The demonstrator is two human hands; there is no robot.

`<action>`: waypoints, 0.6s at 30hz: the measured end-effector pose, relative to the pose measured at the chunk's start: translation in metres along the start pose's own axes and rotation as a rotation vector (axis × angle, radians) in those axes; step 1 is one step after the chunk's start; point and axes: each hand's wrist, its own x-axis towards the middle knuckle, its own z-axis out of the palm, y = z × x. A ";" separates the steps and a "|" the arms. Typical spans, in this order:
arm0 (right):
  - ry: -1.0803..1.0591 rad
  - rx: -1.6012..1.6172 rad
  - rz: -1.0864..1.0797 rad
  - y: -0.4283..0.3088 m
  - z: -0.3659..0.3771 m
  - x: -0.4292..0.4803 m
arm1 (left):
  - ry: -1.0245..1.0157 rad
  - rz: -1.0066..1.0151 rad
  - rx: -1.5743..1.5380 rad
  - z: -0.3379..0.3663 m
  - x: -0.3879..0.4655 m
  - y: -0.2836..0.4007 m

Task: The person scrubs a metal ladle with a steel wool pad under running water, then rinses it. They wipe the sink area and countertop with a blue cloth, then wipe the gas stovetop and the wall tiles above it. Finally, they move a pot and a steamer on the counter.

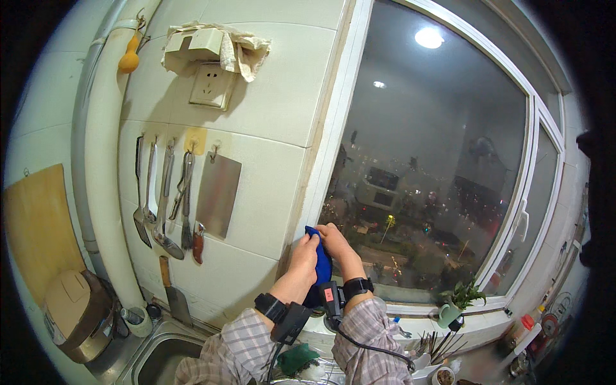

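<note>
A dark blue cloth (pixel 323 262) hangs folded between my two hands, in front of the lower left corner of the window. My left hand (pixel 304 257) grips its left side near the top, thumb pointing up. From the right, my right hand (pixel 336 240) pinches its upper edge, close to the white window frame (pixel 332 159). The cloth's lower end drops behind the black device strapped to my wrist. Whether the cloth touches the frame or the glass, I cannot tell.
Utensils and a metal sheet (pixel 219 195) hang on the tiled wall at left. Below stand a cleaver (pixel 175 298) and a steel sink (pixel 166 361). A potted plant (pixel 459 298) sits on the sill at right, near chopsticks (pixel 440 344). A green scouring pad (pixel 296 358) lies below my arms.
</note>
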 end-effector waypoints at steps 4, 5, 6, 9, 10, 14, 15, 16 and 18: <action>0.048 -0.052 0.015 0.005 0.008 0.005 | 0.050 0.124 0.112 0.001 0.019 -0.011; 0.060 -0.004 0.021 0.006 0.009 0.005 | 0.043 0.122 0.102 -0.001 0.024 -0.012; 0.073 0.037 0.026 0.006 0.011 0.005 | 0.017 0.124 0.132 -0.004 0.026 -0.012; 0.211 0.223 -0.051 0.006 0.014 -0.005 | -0.012 0.133 0.156 -0.015 0.025 -0.007; 0.277 0.324 -0.055 0.006 0.015 -0.011 | 0.016 0.127 0.136 -0.019 0.022 -0.006; 0.591 0.338 0.114 0.001 0.020 -0.050 | 0.116 0.007 0.049 -0.026 0.010 -0.001; 0.610 0.236 0.116 -0.002 0.021 -0.062 | 0.131 -0.006 0.041 -0.026 0.007 -0.002; 0.596 0.234 0.053 -0.007 0.022 -0.071 | 0.108 -0.002 0.011 -0.026 0.005 -0.003; 0.541 0.383 0.130 -0.021 0.026 -0.088 | 0.042 -0.032 -0.075 -0.027 -0.003 -0.006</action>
